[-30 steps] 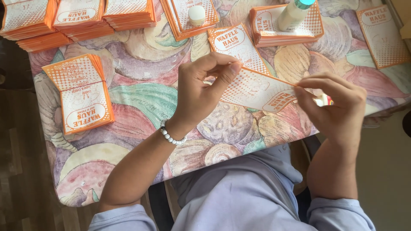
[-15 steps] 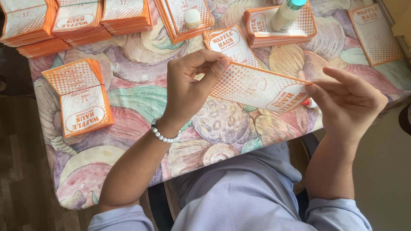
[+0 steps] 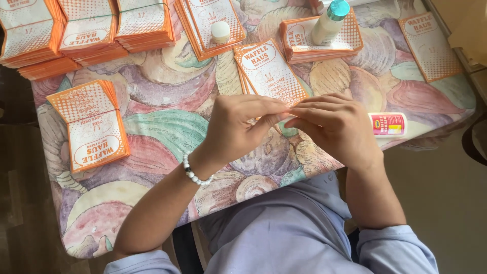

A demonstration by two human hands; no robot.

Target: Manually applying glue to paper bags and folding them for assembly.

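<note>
My left hand (image 3: pixel 236 127) and my right hand (image 3: pixel 337 127) meet fingertip to fingertip just above the table's near edge. They pinch a folded orange-and-white printed paper sheet, which the fingers hide almost entirely. A bead bracelet (image 3: pixel 195 175) circles my left wrist. Right behind the hands lies a thin stack of flat printed sheets (image 3: pixel 264 68). A glue stick (image 3: pixel 388 124) lies on its side just right of my right hand.
The patterned tablecloth (image 3: pixel 162 122) carries a pile of folded sleeves (image 3: pixel 91 129) at the left and taller piles (image 3: pixel 86 30) along the back. A white cap (image 3: pixel 220 31) and a bottle (image 3: pixel 329 23) rest on other stacks. One single sheet (image 3: pixel 428 45) lies far right.
The hands held the sheet stretched out between them; they have since come together at the middle and the sheet has vanished under the fingers. The glue stick is now uncovered.
</note>
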